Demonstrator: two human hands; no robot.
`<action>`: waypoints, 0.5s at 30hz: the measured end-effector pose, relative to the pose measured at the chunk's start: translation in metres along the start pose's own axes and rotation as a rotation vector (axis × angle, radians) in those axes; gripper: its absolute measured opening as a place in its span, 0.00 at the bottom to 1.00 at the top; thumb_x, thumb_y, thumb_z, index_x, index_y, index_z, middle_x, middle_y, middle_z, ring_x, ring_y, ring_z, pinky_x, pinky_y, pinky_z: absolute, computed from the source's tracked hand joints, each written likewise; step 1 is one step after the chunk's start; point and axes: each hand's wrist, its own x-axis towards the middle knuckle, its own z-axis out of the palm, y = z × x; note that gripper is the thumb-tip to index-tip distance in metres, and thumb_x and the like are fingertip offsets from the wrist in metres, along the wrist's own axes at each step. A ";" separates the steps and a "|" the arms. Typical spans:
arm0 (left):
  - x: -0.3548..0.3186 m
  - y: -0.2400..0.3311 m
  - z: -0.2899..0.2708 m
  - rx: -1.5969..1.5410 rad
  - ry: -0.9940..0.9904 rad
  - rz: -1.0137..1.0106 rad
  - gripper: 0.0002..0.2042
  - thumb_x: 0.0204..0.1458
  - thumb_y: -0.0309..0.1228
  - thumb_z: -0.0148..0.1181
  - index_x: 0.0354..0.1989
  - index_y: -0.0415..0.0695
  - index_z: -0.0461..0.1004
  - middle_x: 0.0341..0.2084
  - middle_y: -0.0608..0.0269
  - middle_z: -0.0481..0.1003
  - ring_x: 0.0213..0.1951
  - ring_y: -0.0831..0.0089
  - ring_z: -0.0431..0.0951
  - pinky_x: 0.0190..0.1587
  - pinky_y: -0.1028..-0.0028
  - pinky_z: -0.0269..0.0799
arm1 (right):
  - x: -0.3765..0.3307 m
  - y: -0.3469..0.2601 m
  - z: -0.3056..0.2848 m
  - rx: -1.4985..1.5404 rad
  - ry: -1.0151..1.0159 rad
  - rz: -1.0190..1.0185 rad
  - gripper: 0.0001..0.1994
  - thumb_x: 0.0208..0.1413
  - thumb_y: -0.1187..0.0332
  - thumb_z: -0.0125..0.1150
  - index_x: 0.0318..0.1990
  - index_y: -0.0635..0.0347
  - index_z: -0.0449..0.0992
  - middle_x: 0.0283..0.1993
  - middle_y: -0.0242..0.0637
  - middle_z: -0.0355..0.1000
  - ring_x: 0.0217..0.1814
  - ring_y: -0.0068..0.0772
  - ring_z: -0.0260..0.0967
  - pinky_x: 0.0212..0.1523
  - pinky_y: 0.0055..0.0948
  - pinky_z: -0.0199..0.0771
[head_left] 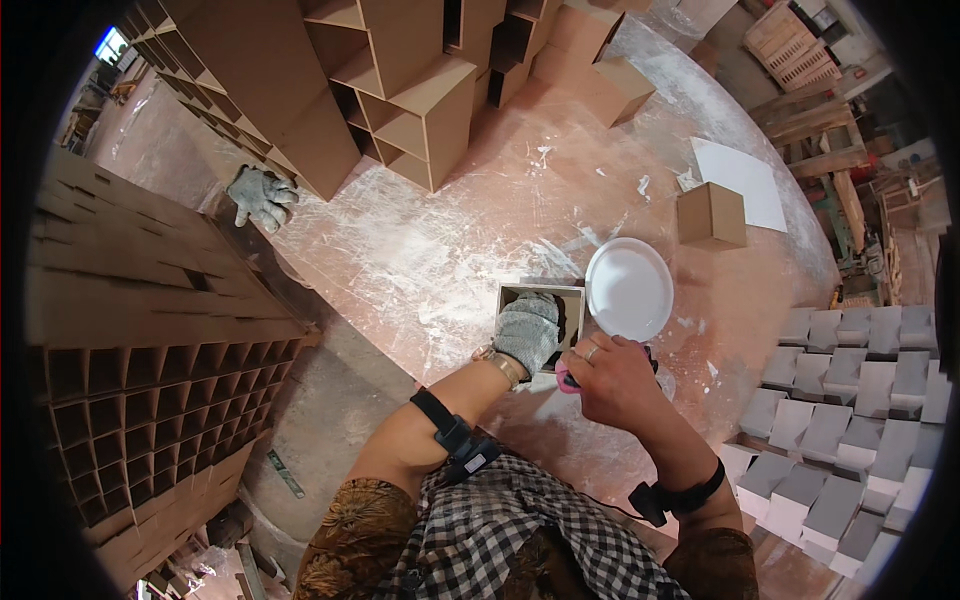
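Note:
An open box point(508, 292) with pale rims stands on the table in front of me. My left hand point(528, 330), in a grey knit glove, reaches into it; the fingers are hidden. Just right of the box, my bare right hand point(612, 378) is closed round a pink and black tool point(567, 377). Its kind is mostly covered by the fingers. A round white tub point(630, 285) sits beyond my right hand, close beside the box.
Tall brown board shelving point(400, 110) rises at the far left. A loose grey glove point(262, 197) lies on the table's left edge. A brown box point(711, 215) rests on a white sheet point(750, 175). Stacked grey-white boxes point(835, 425) fill the right; gridded board stacks point(160, 420) the left.

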 end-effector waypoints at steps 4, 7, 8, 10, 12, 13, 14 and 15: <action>0.009 -0.009 0.040 -0.133 -0.091 -0.011 0.11 0.40 0.31 0.54 0.31 0.40 0.75 0.28 0.50 0.75 0.33 0.56 0.76 0.36 0.62 0.72 | 0.020 0.037 0.008 -0.075 -0.025 0.243 0.12 0.35 0.71 0.58 0.32 0.55 0.71 0.32 0.39 0.69 0.37 0.40 0.68 0.31 0.40 0.69; 0.003 0.001 0.012 0.020 -0.005 0.089 0.10 0.40 0.30 0.54 0.31 0.41 0.75 0.30 0.52 0.75 0.32 0.57 0.76 0.35 0.62 0.72 | 0.030 0.059 0.009 -0.060 0.242 0.125 0.16 0.33 0.72 0.59 0.36 0.54 0.72 0.33 0.39 0.70 0.35 0.42 0.68 0.30 0.40 0.69; 0.002 0.001 0.010 0.038 0.025 0.118 0.10 0.39 0.30 0.55 0.32 0.41 0.75 0.30 0.52 0.75 0.32 0.58 0.76 0.35 0.62 0.72 | 0.023 0.056 0.013 -0.045 0.280 0.129 0.17 0.33 0.73 0.59 0.37 0.54 0.72 0.34 0.39 0.70 0.35 0.42 0.68 0.30 0.40 0.69; 0.002 0.000 0.002 -0.005 -0.064 -0.009 0.13 0.41 0.31 0.54 0.35 0.38 0.73 0.32 0.48 0.74 0.36 0.57 0.75 0.38 0.62 0.71 | 0.009 0.042 0.020 0.020 0.289 0.146 0.18 0.32 0.74 0.59 0.38 0.55 0.72 0.34 0.38 0.70 0.36 0.42 0.68 0.31 0.39 0.69; -0.001 0.004 -0.008 0.004 -0.173 -0.170 0.15 0.42 0.32 0.52 0.38 0.36 0.71 0.33 0.45 0.73 0.39 0.55 0.74 0.41 0.62 0.70 | -0.013 0.019 0.026 0.110 0.232 0.173 0.20 0.31 0.74 0.59 0.39 0.56 0.72 0.34 0.36 0.70 0.37 0.41 0.68 0.31 0.39 0.69; -0.002 0.002 -0.015 0.055 -0.176 -0.129 0.18 0.43 0.32 0.50 0.41 0.33 0.69 0.34 0.44 0.73 0.39 0.54 0.74 0.40 0.62 0.71 | -0.021 0.009 0.027 0.132 0.221 0.150 0.21 0.30 0.74 0.59 0.40 0.55 0.72 0.33 0.36 0.70 0.36 0.41 0.68 0.31 0.39 0.69; -0.005 -0.003 -0.014 0.103 -0.139 -0.080 0.18 0.43 0.31 0.50 0.41 0.32 0.69 0.34 0.44 0.73 0.39 0.54 0.74 0.39 0.63 0.71 | -0.029 0.000 0.027 0.155 0.210 0.127 0.22 0.29 0.74 0.59 0.40 0.55 0.72 0.33 0.35 0.70 0.36 0.41 0.68 0.31 0.39 0.69; -0.007 -0.006 -0.013 0.144 -0.102 -0.027 0.18 0.43 0.31 0.50 0.42 0.31 0.69 0.34 0.44 0.73 0.39 0.55 0.74 0.39 0.63 0.72 | -0.035 -0.006 0.026 0.172 0.196 0.107 0.23 0.28 0.73 0.60 0.40 0.54 0.72 0.33 0.35 0.70 0.36 0.40 0.68 0.31 0.39 0.68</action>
